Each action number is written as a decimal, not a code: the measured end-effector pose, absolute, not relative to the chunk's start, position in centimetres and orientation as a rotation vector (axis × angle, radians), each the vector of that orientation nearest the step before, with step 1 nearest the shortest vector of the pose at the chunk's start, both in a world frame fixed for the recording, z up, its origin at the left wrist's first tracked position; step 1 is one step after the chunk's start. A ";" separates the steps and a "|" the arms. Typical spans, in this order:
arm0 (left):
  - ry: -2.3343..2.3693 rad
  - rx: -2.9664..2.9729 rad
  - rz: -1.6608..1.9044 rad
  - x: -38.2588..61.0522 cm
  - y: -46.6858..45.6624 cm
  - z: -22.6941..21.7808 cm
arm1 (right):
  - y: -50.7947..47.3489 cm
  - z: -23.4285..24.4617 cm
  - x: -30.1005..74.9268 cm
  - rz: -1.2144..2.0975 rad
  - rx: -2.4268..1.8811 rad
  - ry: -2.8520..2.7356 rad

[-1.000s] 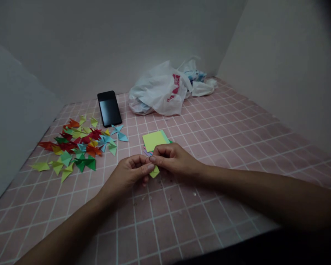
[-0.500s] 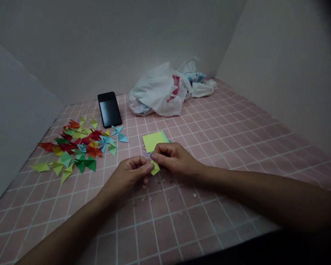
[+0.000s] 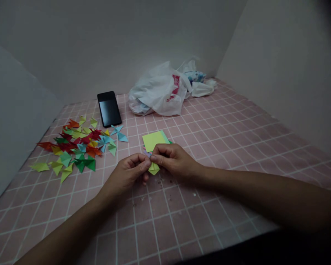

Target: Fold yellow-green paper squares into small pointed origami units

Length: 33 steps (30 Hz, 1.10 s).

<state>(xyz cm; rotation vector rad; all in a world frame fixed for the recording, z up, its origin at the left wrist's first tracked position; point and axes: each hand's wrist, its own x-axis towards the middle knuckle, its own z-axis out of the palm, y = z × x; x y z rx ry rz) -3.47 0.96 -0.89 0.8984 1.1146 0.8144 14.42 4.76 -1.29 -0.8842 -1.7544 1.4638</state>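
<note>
A small folded piece of yellow origami paper [image 3: 154, 169] is pinched between both hands, its pointed lower end showing below the fingertips. My left hand [image 3: 134, 167] grips its left side with thumb and fingers closed. From the other side, my right hand [image 3: 172, 159] holds its upper edge between thumb and forefinger, partly covering it. Just beyond my fingers lies a stack of square paper sheets [image 3: 154, 141], yellow on top, with green and purple edges peeking out. To the left spreads a pile of folded paper cranes [image 3: 77, 145] in red, orange, yellow, green and blue.
A black phone [image 3: 109, 109] lies behind the cranes. Crumpled white plastic bags [image 3: 161, 90] sit at the back against the wall. The pink checked cloth [image 3: 226, 147] covers the surface, with tiny scraps near my hands.
My left fingertips have shifted slightly up and toward the right hand on the folded yellow paper. More of its lower point and a centre crease now show.
</note>
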 end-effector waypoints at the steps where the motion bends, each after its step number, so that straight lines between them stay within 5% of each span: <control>1: 1.114 0.908 0.814 -3.5 1.0 -0.8 | 4.7 -1.3 14.4 1.467 -0.888 -1.747; 12: 1.180 1.029 0.888 -3.5 1.0 -0.4 | 4.7 -0.9 14.4 1.766 -0.861 -1.571; 33: 1.164 1.049 0.886 -3.6 1.3 -0.3 | 4.1 -0.6 14.3 1.671 -0.915 -1.581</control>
